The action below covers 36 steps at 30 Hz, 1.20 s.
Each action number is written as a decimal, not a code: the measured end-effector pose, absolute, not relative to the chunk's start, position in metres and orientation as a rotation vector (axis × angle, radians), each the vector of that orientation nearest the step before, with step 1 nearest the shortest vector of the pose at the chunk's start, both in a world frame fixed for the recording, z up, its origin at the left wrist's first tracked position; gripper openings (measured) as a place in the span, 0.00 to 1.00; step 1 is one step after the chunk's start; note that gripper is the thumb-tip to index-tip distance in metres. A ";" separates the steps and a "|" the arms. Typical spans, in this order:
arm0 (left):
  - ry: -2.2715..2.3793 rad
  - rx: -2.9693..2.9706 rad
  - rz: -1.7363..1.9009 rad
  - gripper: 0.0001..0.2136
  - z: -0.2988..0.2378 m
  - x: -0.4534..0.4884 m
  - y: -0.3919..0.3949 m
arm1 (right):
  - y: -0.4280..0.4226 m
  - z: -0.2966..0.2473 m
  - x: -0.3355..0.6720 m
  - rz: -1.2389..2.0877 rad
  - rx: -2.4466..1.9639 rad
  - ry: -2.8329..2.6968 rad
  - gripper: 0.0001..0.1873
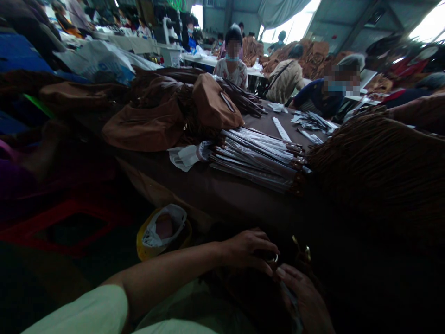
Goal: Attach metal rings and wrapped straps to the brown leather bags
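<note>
My left hand is closed, thumb and fingers pinching around a shiny metal ring above my lap. Close against it, my right hand is closed too, its thumb pressed on the end of a strap whose plastic-wrapped length runs down under the palm. Dark brown material lies beneath both hands, mostly lost in shadow. Just beyond the right hand, a gold-coloured metal fitting catches the light. How strap and ring meet is hidden by the fingers.
Plastic-wrapped straps lie in a pile on the brown table, beside brown bags. A heap of brown strips rises at the right. A yellow bucket stands at lower left, near a red stool. Several people sit beyond.
</note>
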State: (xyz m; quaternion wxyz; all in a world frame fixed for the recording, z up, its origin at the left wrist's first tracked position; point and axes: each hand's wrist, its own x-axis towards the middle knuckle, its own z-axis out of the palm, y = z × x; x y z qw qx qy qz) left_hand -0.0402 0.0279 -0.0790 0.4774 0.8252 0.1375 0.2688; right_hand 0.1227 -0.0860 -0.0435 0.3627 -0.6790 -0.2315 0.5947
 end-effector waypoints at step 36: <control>0.137 2.211 0.302 0.17 -0.065 -0.055 0.009 | -0.115 -0.038 0.138 1.740 -1.876 -1.019 0.28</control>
